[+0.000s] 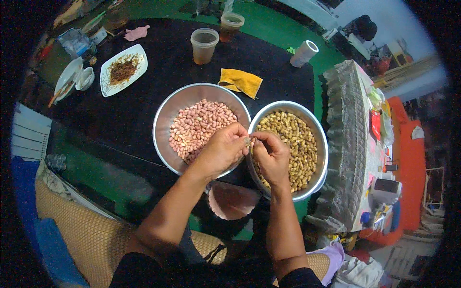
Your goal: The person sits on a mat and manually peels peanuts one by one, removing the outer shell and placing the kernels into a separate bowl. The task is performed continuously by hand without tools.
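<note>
My left hand (224, 147) is over the right side of a steel bowl (162, 108) holding many pink shelled peanut kernels (201, 120). My right hand (275, 158) is above the left part of a second metal bowl (322, 144), full of wet-looking brown peanuts in their shells (297, 144). Between the two bowls my fingertips meet, pinching a small peanut (252, 140) from both sides. Fingers cover most of it, so I cannot tell how far its shell is split.
A yellow cloth (241, 82) lies behind the bowls on the dark table (158, 68). Plastic tubs (204, 48), a plate of brown food (124, 70) and a white roll (304, 54) stand farther back. A scalloped pink surface (230, 203) shows below the bowls. A lace-covered table (354, 144) is right.
</note>
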The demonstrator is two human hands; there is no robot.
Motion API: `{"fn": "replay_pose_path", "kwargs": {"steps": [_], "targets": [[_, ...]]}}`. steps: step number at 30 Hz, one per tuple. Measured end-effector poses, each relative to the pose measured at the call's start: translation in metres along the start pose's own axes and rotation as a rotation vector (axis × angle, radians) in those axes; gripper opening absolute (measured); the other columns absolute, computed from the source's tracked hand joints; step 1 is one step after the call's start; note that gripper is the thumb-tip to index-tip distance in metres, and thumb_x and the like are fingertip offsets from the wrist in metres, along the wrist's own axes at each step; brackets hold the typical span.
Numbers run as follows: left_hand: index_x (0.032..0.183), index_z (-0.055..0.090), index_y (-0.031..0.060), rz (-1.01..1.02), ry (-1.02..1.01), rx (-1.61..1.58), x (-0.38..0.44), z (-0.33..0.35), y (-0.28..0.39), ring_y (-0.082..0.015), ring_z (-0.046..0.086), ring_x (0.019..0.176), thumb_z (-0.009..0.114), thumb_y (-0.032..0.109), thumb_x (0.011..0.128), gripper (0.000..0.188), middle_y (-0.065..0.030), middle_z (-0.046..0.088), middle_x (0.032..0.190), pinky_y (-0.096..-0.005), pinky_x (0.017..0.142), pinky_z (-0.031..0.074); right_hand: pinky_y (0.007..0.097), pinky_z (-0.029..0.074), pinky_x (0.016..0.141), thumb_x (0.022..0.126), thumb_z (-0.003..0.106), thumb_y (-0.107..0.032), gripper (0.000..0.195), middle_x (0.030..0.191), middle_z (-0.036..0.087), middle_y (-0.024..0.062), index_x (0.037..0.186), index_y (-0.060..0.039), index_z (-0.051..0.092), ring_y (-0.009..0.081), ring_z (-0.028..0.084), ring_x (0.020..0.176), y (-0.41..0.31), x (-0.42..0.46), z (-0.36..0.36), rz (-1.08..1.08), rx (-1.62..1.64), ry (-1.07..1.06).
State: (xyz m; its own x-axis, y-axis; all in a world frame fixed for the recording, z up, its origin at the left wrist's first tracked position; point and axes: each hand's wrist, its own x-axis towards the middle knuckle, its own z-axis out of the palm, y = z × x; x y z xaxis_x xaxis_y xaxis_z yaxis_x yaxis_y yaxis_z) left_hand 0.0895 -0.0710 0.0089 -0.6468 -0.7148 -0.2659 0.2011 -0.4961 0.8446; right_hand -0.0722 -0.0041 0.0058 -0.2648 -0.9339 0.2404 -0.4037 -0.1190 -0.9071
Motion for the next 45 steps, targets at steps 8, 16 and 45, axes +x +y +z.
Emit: {"fn": "replay_pose_path", "kwargs": {"steps": [8,16,45], "targets": [[0.105,0.067,0.0008,0.458,-0.039,0.713,-0.004,-0.040,0.026,-0.0194,0.067,0.092,0.061,0.007,0.099,0.010,-0.0083,0.068,0.096,-0.0334,0.085,0.053,0.0353,0.057,0.087,0.084,0.069,0.008,0.028,0.103,0.074,0.0130,0.110,-0.0017,0.076,0.0266,0.072,0.097,-0.001,0.009,0.016,-0.235,-0.050,-0.074],[0.103,0.067,-0.0011,0.671,-0.017,0.821,-0.002,-0.041,0.027,-0.0300,0.069,0.090,0.063,0.002,0.095,0.009,-0.0146,0.068,0.095,-0.0387,0.080,0.053,0.0354,0.058,0.086,0.084,0.072,0.007,0.030,0.104,0.074,0.0134,0.112,-0.0029,0.076,0.0267,0.073,0.097,0.002,0.009,0.020,-0.324,-0.121,-0.039],[0.129,0.053,0.0020,0.279,-0.170,0.643,0.031,0.110,-0.049,-0.0180,0.074,0.094,0.057,0.017,0.108,0.027,-0.0119,0.074,0.094,-0.0308,0.083,0.056,0.0352,0.058,0.073,0.088,0.075,-0.007,0.017,0.096,0.074,0.0121,0.104,-0.0031,0.072,0.0241,0.073,0.082,0.057,-0.088,-0.221,0.099,-0.546,0.524]]}}
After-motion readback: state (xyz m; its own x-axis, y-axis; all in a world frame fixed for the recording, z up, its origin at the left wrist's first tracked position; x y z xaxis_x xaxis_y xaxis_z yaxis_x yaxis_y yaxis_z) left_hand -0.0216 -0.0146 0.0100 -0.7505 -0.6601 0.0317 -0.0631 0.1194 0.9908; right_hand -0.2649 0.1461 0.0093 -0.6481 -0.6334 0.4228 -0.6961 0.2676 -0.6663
